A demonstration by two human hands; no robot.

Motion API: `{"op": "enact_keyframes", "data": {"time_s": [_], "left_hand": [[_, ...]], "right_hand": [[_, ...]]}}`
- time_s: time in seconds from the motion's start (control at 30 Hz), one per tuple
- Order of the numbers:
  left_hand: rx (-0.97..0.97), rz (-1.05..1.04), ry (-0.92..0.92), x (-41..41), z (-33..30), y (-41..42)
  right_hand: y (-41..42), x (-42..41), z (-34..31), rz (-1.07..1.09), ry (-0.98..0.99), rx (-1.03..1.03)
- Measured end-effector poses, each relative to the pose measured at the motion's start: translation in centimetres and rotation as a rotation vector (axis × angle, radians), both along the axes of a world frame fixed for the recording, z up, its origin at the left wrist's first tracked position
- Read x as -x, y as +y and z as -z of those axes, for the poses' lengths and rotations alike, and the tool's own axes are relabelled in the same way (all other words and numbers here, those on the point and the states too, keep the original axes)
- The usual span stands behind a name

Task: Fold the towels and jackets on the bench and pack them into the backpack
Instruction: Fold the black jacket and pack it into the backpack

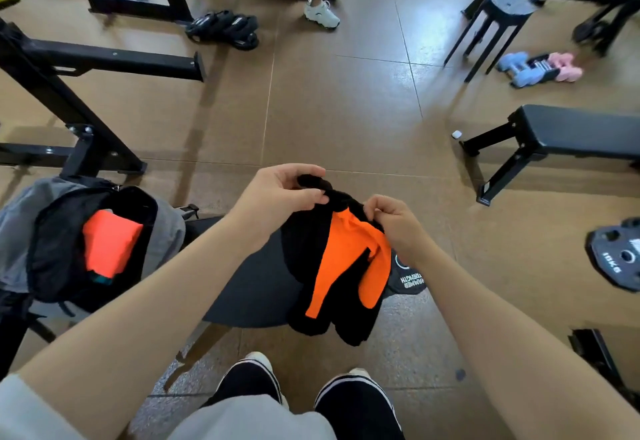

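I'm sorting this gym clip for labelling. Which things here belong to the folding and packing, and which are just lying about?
Part of the job:
black and orange jacket, held by left hand and right hand
open backpack with an orange folded item inside
bench

Lying about:
blue and pink dumbbells
weight plate
stool
second bench

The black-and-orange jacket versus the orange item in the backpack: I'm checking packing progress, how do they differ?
The black-and-orange jacket hangs unfolded from both hands over the bench; the orange item lies folded inside the open backpack. The jacket is two-coloured, the item plain orange. Both are fabric.
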State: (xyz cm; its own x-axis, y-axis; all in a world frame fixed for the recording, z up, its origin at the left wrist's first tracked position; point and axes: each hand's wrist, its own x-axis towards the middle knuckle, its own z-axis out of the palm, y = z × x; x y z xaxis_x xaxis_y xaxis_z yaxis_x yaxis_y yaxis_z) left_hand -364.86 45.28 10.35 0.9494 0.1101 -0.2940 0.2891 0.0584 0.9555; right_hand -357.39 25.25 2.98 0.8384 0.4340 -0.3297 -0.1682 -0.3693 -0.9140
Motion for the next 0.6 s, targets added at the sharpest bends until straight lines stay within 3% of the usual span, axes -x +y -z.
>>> {"op": "enact_keyframes", "data": {"time_s": [0.1,0.2,0.27,0.4,0.53,0.6], "left_hand": [[-0.089,-0.040,-0.045,-0.6,-0.1,-2.7],[-0.183,-0.118,-0.094,-1.2,-0.3,-5.6],[-0.233,-0.164,-0.116,-1.6,-0.6,-7.1],[-0.371,-0.158,-0.064,-1.8,-0.5,-9.3],[-0.769,-0.001,0.005,-1.9,0.9,-12.3],[-0.784,-0.011,-0.050,-2.2,1.3,-14.7]], "right_hand": [[-2.4,0.2,-0.9,-0.046,-0.031,0.011],[-5.4,0.1,-0.9,-0.214,-0.255,0.264],[-6.9,-0.2,-1.1,-0.253,-0.342,0.286],[-11.1,-1.4,-2.0,-0.112,-0.346,0.106],[-14.1,-2.7,-1.7,0.026,-0.359,0.197],[-15.8,-2.9,-2.0,0.075,-0.366,0.215]]}}
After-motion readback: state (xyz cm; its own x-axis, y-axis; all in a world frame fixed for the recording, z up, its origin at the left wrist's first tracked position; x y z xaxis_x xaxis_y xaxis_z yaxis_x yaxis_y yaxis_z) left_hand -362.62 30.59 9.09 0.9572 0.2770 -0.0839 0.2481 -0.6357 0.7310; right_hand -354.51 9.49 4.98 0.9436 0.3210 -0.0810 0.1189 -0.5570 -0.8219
